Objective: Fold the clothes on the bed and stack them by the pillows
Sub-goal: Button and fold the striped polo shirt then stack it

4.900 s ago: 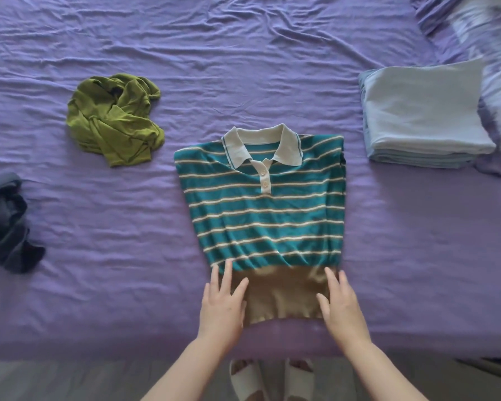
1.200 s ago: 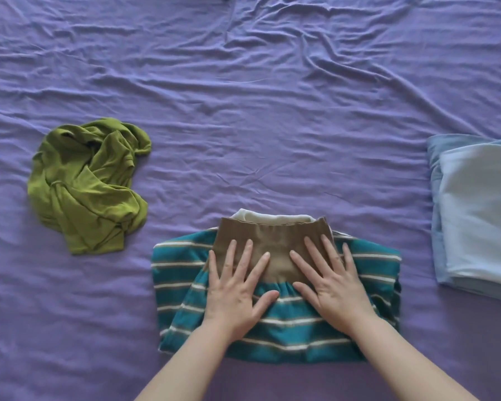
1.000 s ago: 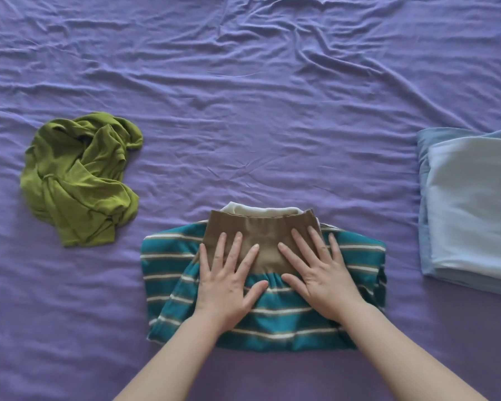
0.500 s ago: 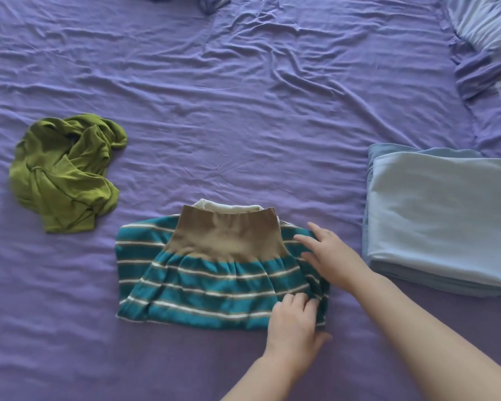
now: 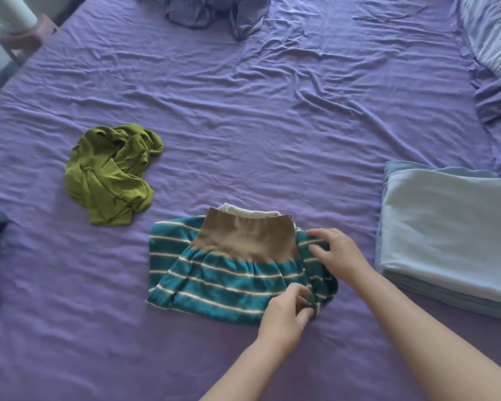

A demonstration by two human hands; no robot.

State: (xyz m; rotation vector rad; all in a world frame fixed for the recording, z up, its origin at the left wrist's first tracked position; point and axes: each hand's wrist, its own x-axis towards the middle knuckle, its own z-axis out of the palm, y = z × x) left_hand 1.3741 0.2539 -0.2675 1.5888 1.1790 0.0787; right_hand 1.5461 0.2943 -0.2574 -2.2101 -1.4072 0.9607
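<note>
Head view: both your hands grip the right end of the folded striped shirt (image 5: 229,270), left hand (image 5: 284,316) pinching the near corner, right hand (image 5: 339,253) grasping the far one. The folded pile (image 5: 451,227) lies just right, nearer your right hand.

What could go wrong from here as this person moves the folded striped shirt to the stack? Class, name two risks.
1. Both hands, left hand and right hand, grip only the right end of the striped shirt; lifted from there, the loose left end may droop and the fold could open.

2. The light blue stack already looks uneven at its edges, so a carelessly placed shirt might slide or skew it.
</note>
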